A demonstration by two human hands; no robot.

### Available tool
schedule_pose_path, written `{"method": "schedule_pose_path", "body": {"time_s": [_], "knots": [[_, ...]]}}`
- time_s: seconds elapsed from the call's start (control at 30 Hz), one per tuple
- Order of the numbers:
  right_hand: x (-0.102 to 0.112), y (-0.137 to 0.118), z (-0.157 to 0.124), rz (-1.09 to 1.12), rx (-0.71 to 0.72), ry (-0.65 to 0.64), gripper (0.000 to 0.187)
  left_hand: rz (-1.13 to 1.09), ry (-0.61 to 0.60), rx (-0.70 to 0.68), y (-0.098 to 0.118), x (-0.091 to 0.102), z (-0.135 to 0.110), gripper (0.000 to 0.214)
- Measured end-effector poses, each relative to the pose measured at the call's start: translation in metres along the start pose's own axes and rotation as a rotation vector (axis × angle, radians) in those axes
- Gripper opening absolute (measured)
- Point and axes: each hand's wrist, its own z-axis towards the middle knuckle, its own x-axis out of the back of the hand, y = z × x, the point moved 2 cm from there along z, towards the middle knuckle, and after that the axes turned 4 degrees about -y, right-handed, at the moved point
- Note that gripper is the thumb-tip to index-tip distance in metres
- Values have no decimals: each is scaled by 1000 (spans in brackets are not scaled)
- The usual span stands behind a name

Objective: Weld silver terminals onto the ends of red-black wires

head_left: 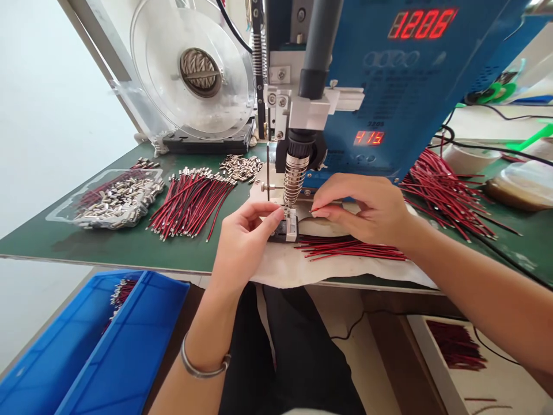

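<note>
My left hand (244, 236) is at the left side of a small metal jig (291, 225), thumb and index finger pinched together at its top edge. Whatever is between those fingertips is too small to make out. To the right of the jig, my right hand (367, 207) pinches a thin red-and-black wire (314, 211), mostly hidden by the fingers. The spring-wrapped head of a soldering machine (296, 176) points down just above the jig. Below my right hand, a bundle of red-and-black wires (349, 249) lies on a white cloth (285, 271).
Left on the green bench are a clear tray (64, 213) of metal connectors, wires with connectors (190, 202) and a loose connector pile (242, 167). More wires (449, 190) lie right. The blue machine housing (371, 104) rises behind; a blue bin (129, 340) stands below left.
</note>
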Motion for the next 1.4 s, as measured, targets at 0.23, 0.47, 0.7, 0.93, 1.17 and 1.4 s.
{"method": "schedule_pose_path", "body": {"time_s": [0.23,0.47,0.7,0.93,1.17,1.4], "knots": [[-8,1,3,23,-61,-166,22,113,16,21,4,0,-3,17],[-10,-1,4,-107,-270,-122,22,207,0,40,9,-2,-3,17],[-12,-1,2,-150,-300,-164,27,176,2,37,10,-2,-3,15],[-11,-6,3,-161,-256,-122,26,179,15,42,9,-1,-3,15],[-13,-4,3,-172,-267,-136,25,184,26,29,6,-2,-2,18],[-12,-5,3,-199,-176,-88,19,143,36,33,4,-2,-2,17]]}}
